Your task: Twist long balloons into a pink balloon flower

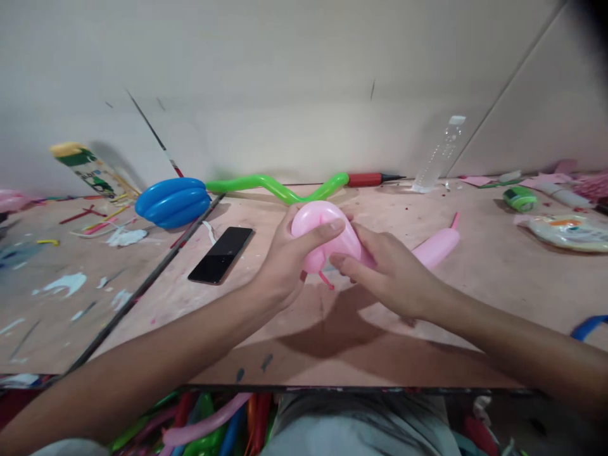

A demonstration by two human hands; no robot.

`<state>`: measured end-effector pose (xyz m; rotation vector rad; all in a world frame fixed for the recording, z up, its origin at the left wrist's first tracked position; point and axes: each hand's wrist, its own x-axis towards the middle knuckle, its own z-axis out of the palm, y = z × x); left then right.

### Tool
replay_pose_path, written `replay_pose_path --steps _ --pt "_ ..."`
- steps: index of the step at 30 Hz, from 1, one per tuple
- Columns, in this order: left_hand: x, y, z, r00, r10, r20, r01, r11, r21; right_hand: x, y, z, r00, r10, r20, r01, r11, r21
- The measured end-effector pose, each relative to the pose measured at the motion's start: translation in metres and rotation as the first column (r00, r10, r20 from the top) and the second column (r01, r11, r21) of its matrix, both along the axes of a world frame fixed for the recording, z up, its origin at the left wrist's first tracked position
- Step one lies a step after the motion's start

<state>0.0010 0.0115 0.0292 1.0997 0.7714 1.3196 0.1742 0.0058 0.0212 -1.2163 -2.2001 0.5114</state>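
Note:
A pink balloon, bent into rounded folds, is between both hands above the table's middle. My left hand wraps its left side, the thumb lying across the front. On the right, my right hand grips the same balloon with thumb and fingers. A small knotted tail hangs below the folds, and a straight pink length with a thin tip comes out beyond my right hand. Behind the hands lies a bent green balloon, its right end meeting a red pump.
A black phone and a bundled blue balloon lie to the left. A clear bottle leans near the wall. At the right are a green roll and a plastic packet. Several balloons lie below the front edge.

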Motion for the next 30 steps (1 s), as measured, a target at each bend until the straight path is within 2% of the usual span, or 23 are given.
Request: replay_pose_path --steps 3,5,9,13,16,20,22,26,30 --pt "0.003 -0.003 -0.001 0.985 -0.163 0.057 0.165 0.986 -0.031 -0.002 -0.002 -0.008 0.997 0.062 -0.038 -0.065 0.995 -0.073" --pt "0.004 -0.004 -0.003 0.979 -0.189 0.081 0.191 0.981 -0.026 -0.003 -0.001 -0.014 0.987 0.117 -0.107 -0.128 0.987 -0.101" --pt "0.005 -0.002 -0.007 0.983 -0.14 0.117 0.14 0.99 0.008 -0.004 0.001 -0.024 0.968 0.153 -0.199 -0.188 0.967 -0.169" --pt "0.001 0.006 -0.009 0.986 -0.074 0.147 0.068 0.997 0.042 -0.004 0.005 -0.028 0.986 0.106 -0.129 -0.128 0.976 -0.175" --pt "-0.004 0.009 -0.011 0.991 -0.029 0.131 0.019 0.997 0.081 -0.005 0.005 -0.028 0.991 0.094 -0.1 -0.112 0.976 -0.188" --pt "-0.003 0.006 -0.015 0.996 0.003 0.084 -0.015 0.99 0.139 -0.009 -0.001 -0.024 0.977 0.147 -0.156 -0.176 0.966 -0.188" --pt "0.001 0.001 -0.018 0.993 0.023 0.118 -0.042 0.986 0.163 -0.011 -0.005 -0.022 0.973 0.163 -0.164 -0.193 0.963 -0.188" --pt "0.008 -0.005 -0.024 0.97 -0.081 0.231 0.055 0.992 0.117 -0.01 -0.01 -0.023 0.98 0.159 -0.123 -0.182 0.962 -0.203" --pt "0.007 -0.003 -0.031 0.952 -0.222 0.212 0.189 0.968 0.164 -0.008 -0.01 -0.029 0.984 0.141 -0.113 -0.162 0.964 -0.21"
